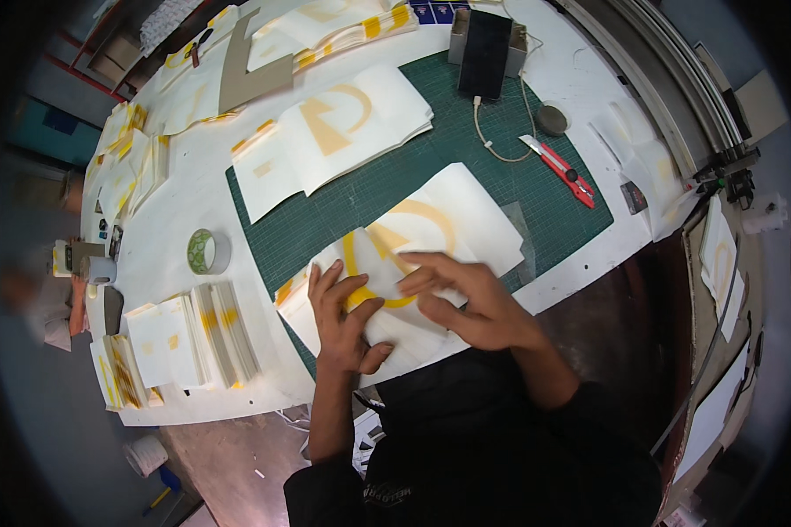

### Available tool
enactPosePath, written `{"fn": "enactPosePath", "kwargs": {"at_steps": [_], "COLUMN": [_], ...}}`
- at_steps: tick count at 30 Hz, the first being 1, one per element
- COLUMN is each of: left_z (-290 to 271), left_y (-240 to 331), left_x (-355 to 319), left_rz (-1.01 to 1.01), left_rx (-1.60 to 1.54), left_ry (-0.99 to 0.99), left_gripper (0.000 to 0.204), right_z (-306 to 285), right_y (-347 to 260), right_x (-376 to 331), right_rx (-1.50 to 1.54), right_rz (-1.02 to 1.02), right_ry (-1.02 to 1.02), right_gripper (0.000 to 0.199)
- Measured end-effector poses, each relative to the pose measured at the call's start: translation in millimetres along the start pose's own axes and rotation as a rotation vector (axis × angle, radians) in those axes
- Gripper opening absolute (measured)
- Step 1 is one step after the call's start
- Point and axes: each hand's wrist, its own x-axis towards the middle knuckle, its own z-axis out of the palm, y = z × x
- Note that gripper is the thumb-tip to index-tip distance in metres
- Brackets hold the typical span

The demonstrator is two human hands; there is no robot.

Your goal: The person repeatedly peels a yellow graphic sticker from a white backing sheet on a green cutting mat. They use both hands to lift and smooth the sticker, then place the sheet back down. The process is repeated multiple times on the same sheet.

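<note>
The white sheet [431, 237] with its yellow decal lies on the green mat [395, 184] at the table's near edge, pressed flat by the open left hand [347, 321] and right hand [466, 294]; uneven rubbing could crease it or trap bubbles.

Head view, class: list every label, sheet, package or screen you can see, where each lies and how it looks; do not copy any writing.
Sheet under hands: near mat edge, white with yellow curved shapes; left hand and right hand press on it.
Second sheet: far mat side, white, tan shapes.
Phone: propped at mat's far edge, dark screen.
Sheet stacks: left, white and yellow.
</note>
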Motion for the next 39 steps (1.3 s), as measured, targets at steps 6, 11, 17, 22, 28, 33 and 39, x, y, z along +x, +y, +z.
{"fn": "enactPosePath", "kwargs": {"at_steps": [6,11,17,22,28,33,39], "left_z": [3.7,5.2,6.9,7.0,7.4,8.1,6.9], "left_y": [-1.0,-1.9,-1.7,0.0,0.4,-0.1,-2.2], "left_x": [1.4,0.9,0.1,2.3,3.1,4.6,2.0], "left_rz": [-0.004,-0.012,-0.031,-0.026,-0.017,-0.008,-0.017], "left_rx": [0.008,0.004,0.01,0.001,0.0,-0.008,-0.01], "left_ry": [0.042,0.033,0.045,0.06,0.064,0.063,0.043], "left_gripper": [0.057,0.057,0.059,0.06,0.06,0.059,0.059], "right_z": [-44.2,-42.7,-33.3,-27.2,-38.5,-42.2,-20.8], "right_y": [51.1,69.3,61.3,58.9,67.6,79.4,30.9], "right_x": [-2.0,-15.8,-15.5,-16.4,-17.5,-22.1,-25.3], "right_rx": [-0.88,-0.864,-0.878,-0.611,-0.719,-0.828,-0.792], "right_rz": [-0.036,-0.016,-0.15,-0.058,-0.127,-0.139,-0.325], "right_ry": [0.756,0.717,0.827,0.9,0.906,0.81,0.462], "right_gripper": [0.04,0.034,0.032,0.027,0.016,0.011,0.01]}}
